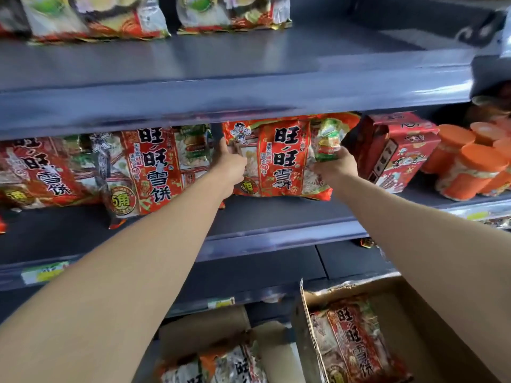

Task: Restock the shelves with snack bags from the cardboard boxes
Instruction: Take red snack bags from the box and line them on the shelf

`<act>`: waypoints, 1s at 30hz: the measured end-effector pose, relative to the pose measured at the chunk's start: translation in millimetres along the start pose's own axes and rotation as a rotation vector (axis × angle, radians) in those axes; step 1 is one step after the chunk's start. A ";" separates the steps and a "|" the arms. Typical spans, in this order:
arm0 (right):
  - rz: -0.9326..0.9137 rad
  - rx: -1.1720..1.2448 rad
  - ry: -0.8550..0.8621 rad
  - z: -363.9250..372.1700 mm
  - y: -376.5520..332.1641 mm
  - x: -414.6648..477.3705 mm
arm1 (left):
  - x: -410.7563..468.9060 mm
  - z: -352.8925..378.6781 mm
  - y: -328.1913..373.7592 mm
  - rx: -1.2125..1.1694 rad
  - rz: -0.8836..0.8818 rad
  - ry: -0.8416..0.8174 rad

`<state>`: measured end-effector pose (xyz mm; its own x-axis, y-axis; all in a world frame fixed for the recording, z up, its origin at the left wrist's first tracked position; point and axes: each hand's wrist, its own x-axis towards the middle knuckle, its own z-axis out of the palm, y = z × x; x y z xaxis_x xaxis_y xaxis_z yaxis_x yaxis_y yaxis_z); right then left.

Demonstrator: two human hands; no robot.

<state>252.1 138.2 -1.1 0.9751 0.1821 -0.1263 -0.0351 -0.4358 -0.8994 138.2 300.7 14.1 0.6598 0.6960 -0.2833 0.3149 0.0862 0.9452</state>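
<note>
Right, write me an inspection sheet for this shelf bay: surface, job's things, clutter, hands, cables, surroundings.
Surface: middle shelf, dark grey, with a bare strip in front of the stock.
Job's things: snack bag upright on that shelf; neighbouring bags to its left; boxed bag in the cardboard box below.
Clutter: red carton and orange-lidded tubs to the right.
Hands: left hand holds the snack bag's left edge; right hand grips its right side.
Cables: nothing seen.
Surroundings: upper shelf with more bags; second box lower left.

Dark blue-grey metal shelving [249, 92] rises in tiers, pale price labels [45, 272] on its glossy front edges.
</note>
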 end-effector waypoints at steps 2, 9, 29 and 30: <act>-0.014 -0.019 0.016 10.7 -3.6 19.6 | 17.9 6.0 0.7 -0.034 0.010 0.011; -0.068 -0.018 0.018 47.3 -17.2 85.8 | 76.3 15.3 10.2 -0.034 0.078 0.122; -0.270 -0.202 -0.031 28.9 50.4 32.5 | 12.1 45.2 -59.6 0.163 0.091 -0.078; -0.281 -0.222 -0.036 14.7 54.1 15.0 | -6.4 48.7 -61.0 0.168 0.087 -0.120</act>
<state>261.7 130.3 -57.8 0.9315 0.3511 0.0949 0.2855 -0.5441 -0.7890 148.1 256.3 -49.6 0.7625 0.6051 -0.2290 0.3564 -0.0974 0.9292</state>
